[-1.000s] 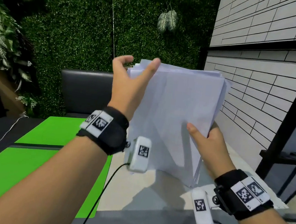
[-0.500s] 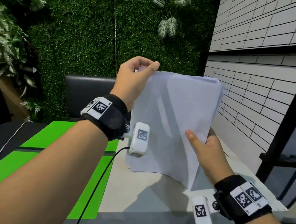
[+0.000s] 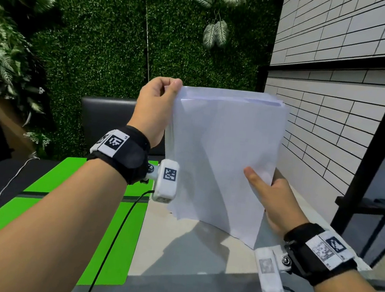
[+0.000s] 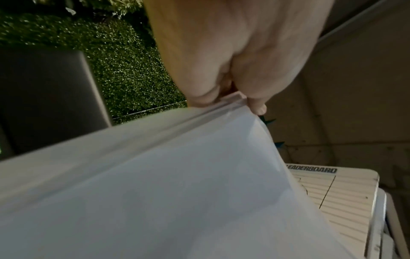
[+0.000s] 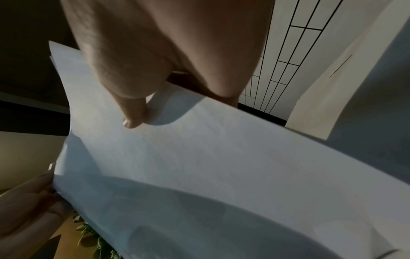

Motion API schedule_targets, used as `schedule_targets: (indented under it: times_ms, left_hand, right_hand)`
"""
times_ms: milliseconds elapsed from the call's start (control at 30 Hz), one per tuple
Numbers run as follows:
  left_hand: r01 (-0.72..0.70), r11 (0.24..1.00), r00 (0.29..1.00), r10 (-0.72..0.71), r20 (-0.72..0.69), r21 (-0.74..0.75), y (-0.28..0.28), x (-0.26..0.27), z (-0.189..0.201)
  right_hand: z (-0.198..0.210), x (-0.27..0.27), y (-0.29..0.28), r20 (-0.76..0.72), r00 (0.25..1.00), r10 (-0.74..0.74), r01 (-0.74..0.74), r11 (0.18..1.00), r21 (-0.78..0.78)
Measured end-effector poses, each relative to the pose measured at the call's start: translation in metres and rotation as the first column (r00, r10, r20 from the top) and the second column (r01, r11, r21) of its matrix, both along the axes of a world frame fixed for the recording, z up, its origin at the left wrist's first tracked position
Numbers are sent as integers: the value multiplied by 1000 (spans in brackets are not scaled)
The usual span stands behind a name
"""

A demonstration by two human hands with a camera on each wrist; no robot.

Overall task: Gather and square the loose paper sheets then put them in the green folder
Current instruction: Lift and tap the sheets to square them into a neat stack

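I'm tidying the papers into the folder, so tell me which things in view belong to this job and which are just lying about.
Part of the job:
- stack of paper sheets, held upright
- left hand, pinching its top corner
- right hand, gripping its side edge
- green folder, lying open on the table

Just there:
- black chair
- white cable
- leaderboard sheet

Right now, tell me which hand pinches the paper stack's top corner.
The left hand: it pinches the top left corner of the paper stack. The right hand grips the stack's right edge lower down instead.
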State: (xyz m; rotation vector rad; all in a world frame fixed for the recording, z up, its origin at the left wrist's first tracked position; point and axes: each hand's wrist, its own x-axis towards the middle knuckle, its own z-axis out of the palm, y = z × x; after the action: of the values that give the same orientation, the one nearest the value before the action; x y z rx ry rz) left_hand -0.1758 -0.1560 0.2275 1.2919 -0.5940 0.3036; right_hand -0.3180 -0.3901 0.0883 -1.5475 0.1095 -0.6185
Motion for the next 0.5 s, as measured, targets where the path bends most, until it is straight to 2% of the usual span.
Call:
schedule_targets:
  times_ms: [167,233,333,433,500]
  left_hand:
    - [174,985,981,-172,-93,15,6,3,-13]
    - [234,965,968,-220,-124,116,11,6,-33]
    - [360,882,930,-317,-184,302,12,6,-75]
    - [355,901,926,-303,-225,247,7,1,-103]
    - [310,929,942,-271,-196,203,1,-2,-106]
  right_hand:
    - [-2,4,0,-19,1000,-7,7,1000,-12]
    - [-3,4,0,-12,1000,-7,7,1000,-6]
    - [-4,5,-1,-13,1000,2,-1,1000,14]
    - [-4,6,0,-52,999,7,-6,1000,23]
    - [-1,7,1,-74,997,-21,18,999,-43]
